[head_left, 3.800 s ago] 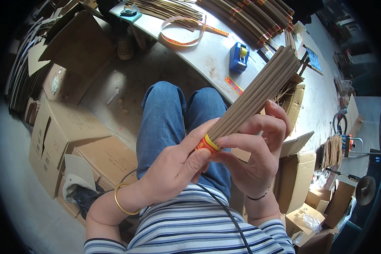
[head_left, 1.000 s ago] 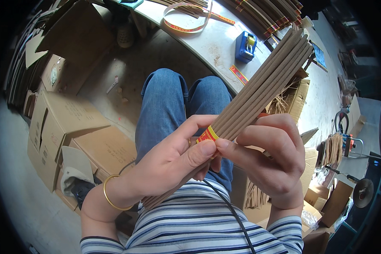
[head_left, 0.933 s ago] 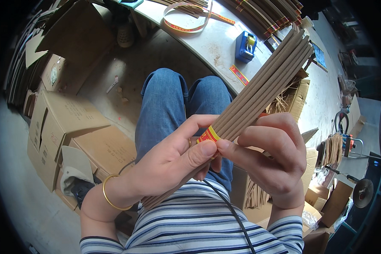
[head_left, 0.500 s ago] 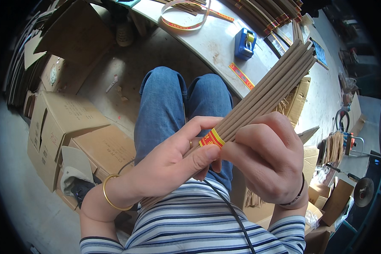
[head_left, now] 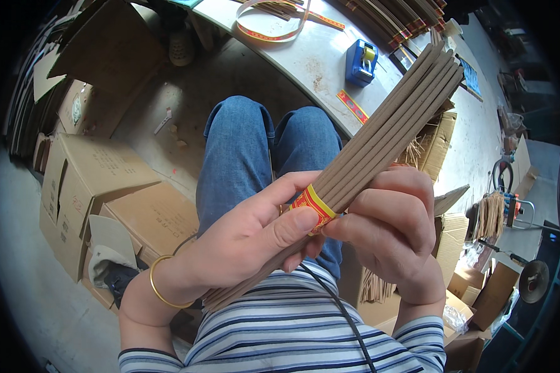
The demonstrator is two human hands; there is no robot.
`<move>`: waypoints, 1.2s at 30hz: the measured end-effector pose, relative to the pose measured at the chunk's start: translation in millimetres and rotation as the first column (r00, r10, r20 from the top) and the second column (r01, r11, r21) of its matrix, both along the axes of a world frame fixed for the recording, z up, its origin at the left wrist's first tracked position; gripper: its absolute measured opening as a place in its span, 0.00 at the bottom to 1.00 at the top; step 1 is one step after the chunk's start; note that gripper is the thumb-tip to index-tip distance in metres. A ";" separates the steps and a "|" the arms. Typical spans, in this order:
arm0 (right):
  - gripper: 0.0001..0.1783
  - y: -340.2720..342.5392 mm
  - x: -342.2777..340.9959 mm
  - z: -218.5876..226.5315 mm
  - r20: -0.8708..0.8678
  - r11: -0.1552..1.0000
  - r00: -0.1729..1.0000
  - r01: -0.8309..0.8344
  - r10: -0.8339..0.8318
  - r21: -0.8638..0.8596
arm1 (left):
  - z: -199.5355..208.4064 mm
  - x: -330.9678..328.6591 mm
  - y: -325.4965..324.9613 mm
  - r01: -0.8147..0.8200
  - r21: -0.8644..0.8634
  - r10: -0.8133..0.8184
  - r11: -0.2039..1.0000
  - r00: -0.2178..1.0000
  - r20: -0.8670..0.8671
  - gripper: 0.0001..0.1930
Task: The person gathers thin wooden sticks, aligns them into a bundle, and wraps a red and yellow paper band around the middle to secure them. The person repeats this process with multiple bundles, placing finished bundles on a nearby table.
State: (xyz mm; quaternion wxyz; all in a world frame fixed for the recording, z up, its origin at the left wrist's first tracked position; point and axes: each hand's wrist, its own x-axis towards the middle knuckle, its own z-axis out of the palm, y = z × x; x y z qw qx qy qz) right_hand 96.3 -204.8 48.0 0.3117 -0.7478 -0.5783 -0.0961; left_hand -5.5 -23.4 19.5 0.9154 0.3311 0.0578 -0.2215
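Note:
A bundle of brown incense sticks (head_left: pixel 392 127) slants from my lap up toward the table at the right. Around its middle runs a red and yellow paper band (head_left: pixel 315 205). My left hand (head_left: pixel 249 239) is closed round the bundle from below, its thumb pressing on the band. My right hand (head_left: pixel 395 221) is curled against the bundle's right side, thumb and forefinger pinched at the band's right edge. Its other fingers are folded, and the band's end is hidden there.
On the table (head_left: pixel 311 68) stand a blue tape dispenser (head_left: pixel 361 62), a loose red strip (head_left: pixel 353 107), a looped band roll (head_left: pixel 270 37) and stacked incense bundles (head_left: pixel 392 18). Cardboard boxes (head_left: pixel 99 168) sit at the left, with a cap (head_left: pixel 112 248) on them. More boxes (head_left: pixel 494 292) are at the right.
The bundle has rolled a little in my left hand, and more of the band shows. My right hand has turned and shifted slightly down, its fingers more tightly stacked.

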 end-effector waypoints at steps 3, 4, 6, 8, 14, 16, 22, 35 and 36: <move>0.18 -0.1 -5.8 4.8 -0.061 0.998 0.997 0.046 -0.048 -0.032 | 0.6 -0.6 0.8 0.006 0.013 -0.006 1.000 1.000 0.017 0.28; 0.19 -0.1 -6.4 6.8 -0.063 0.997 0.996 0.055 -0.058 -0.047 | 0.5 -0.8 0.7 0.005 0.020 -0.005 1.000 1.000 0.016 0.28; 0.19 0.9 -4.4 9.9 -0.034 0.998 0.999 0.030 -0.031 -0.049 | 0.6 -1.0 0.4 0.002 0.023 -0.002 1.000 1.000 0.009 0.28; 0.22 4.6 3.1 9.0 0.012 0.999 0.999 -0.049 0.049 0.015 | 2.8 -0.2 -0.1 0.002 0.018 -0.002 1.000 1.000 -0.002 0.27; 0.20 4.5 0.1 22.2 -0.028 0.991 0.998 -0.066 0.063 -0.116 | 7.8 0.8 0.7 0.032 0.014 -0.031 0.999 0.998 -0.048 0.25; 0.20 6.8 0.0 29.2 -0.071 0.983 0.997 -0.051 0.039 -0.179 | 7.7 1.0 -1.7 0.031 0.028 -0.029 0.999 0.998 -0.057 0.25; 0.19 12.9 -2.7 41.3 -0.128 0.933 0.991 -0.022 -0.026 -0.359 | 8.2 0.1 -3.9 0.007 0.057 -0.003 0.998 0.998 -0.065 0.24; 0.18 -3.7 6.3 -8.0 0.042 0.995 0.996 -0.087 0.085 0.047 | 0.8 0.5 1.3 0.033 -0.028 -0.034 0.999 0.999 -0.020 0.25; 0.18 -2.6 4.7 -3.2 0.031 0.997 0.997 -0.076 0.076 0.022 | 1.0 0.6 1.2 0.029 -0.028 -0.029 0.999 0.999 -0.028 0.25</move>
